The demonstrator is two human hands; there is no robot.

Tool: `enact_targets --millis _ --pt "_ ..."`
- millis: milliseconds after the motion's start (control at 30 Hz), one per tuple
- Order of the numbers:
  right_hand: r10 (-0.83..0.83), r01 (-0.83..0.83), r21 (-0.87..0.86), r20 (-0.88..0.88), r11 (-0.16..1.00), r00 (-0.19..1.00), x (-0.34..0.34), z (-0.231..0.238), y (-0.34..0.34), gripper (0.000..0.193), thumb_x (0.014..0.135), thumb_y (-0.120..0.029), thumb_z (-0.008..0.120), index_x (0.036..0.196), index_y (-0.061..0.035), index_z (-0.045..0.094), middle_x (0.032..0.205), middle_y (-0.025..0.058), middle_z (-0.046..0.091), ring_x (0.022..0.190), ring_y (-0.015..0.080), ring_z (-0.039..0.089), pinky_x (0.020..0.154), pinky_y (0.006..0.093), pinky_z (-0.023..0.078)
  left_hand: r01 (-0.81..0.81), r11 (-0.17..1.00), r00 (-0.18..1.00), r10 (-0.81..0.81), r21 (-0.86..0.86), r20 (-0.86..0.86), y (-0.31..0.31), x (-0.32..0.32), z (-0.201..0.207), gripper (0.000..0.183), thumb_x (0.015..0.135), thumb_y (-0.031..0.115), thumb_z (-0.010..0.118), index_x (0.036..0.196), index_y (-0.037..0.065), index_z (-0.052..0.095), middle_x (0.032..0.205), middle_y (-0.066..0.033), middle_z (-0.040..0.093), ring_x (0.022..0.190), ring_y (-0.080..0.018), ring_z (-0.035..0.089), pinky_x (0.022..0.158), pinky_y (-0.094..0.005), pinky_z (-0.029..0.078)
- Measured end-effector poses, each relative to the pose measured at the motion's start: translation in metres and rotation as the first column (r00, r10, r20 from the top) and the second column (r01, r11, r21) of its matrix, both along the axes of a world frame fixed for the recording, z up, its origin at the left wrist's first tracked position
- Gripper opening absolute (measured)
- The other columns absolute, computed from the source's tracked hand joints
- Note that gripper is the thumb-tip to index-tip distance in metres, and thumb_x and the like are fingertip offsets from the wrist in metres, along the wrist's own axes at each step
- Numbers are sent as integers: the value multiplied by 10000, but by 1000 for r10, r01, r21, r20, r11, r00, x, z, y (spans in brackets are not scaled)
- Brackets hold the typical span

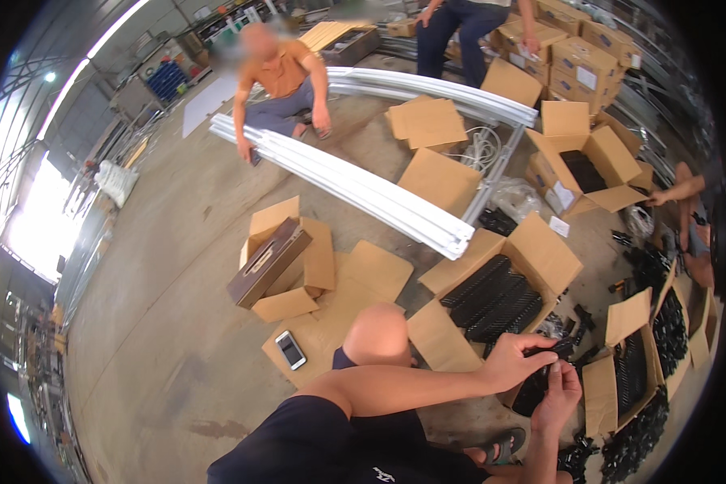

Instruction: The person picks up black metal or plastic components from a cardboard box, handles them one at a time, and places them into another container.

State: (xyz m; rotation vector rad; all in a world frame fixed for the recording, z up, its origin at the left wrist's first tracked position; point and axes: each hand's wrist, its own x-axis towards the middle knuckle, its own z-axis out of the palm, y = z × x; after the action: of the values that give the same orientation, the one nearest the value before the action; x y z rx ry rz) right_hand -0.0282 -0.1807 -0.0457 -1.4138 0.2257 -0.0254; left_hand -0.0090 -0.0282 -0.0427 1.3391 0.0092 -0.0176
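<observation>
From where I stand, taking the working hands as the centre of the dial, a white sack (115, 184) slumps on the floor far off at ten o'clock. Nearer on that same line, an open carton (319, 250) has a dark brown case (269, 260) leaning tilted in it. At nine o'clock a phone (290, 350) lies screen up on flattened cardboard (371, 270). Between ten and eleven, a seated person in an orange shirt (278, 77) has a hand at the far end of some long white profiles (355, 185), which slant across the floor. Close by at eleven, a big open box (544, 250) holds rows of black strips (492, 294).

Then the hands themselves: the left hand (516, 361) has its thumb and fingers closed narrowly about a small black piece (565, 348), and the right hand (561, 395) pinches at it from six o'clock — its exact shape is too small to make out. Another open box (552, 173) stands at twelve, with stacked cartons (585, 68) beyond. At three, just beside the hands, a smaller box (601, 391) holds more black parts — and loose ones (637, 436) lie heaped at four. Off at one o'clock, a co-worker's hand (660, 197) reaches to the twelve-o'clock box.
</observation>
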Motion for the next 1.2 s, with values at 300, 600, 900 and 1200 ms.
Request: enact_targets --millis 300,600,900,1200 --pt "92 -93 8 45 996 995 1 16 -3 80 997 -45 638 933 1 650 928 -9 622 849 66 546 800 219 442 -7 1000 1000 7 8 7 0 -1 9 298 910 74 771 1181 -42 724 1065 -72 758 919 -59 660 818 -224 556" --pt "65 -66 20 29 998 997 -1 16 -3 30 979 -1 637 1005 4 623 978 6 610 930 69 548 840 224 454 27 999 999 -29 -41 -41 4 -5 17 293 924 67 760 1189 -49 714 1066 -61 748 927 -50 647 823 -212 551" --pt "123 -70 -245 211 967 970 -3 18 -3 15 981 10 611 989 23 607 1000 26 570 939 89 540 841 237 449 26 999 999 -27 -39 -22 4 -6 17 286 930 70 756 1187 -48 715 1054 -50 746 906 -40 637 798 -210 550" --pt "126 -117 -110 78 987 989 2 31 0 90 1018 -78 615 972 -1 615 976 3 590 874 74 532 799 227 441 3 997 1000 -4 -79 -12 3 -6 15 293 937 64 746 1201 -55 703 1067 -61 743 932 -52 649 821 -215 552"
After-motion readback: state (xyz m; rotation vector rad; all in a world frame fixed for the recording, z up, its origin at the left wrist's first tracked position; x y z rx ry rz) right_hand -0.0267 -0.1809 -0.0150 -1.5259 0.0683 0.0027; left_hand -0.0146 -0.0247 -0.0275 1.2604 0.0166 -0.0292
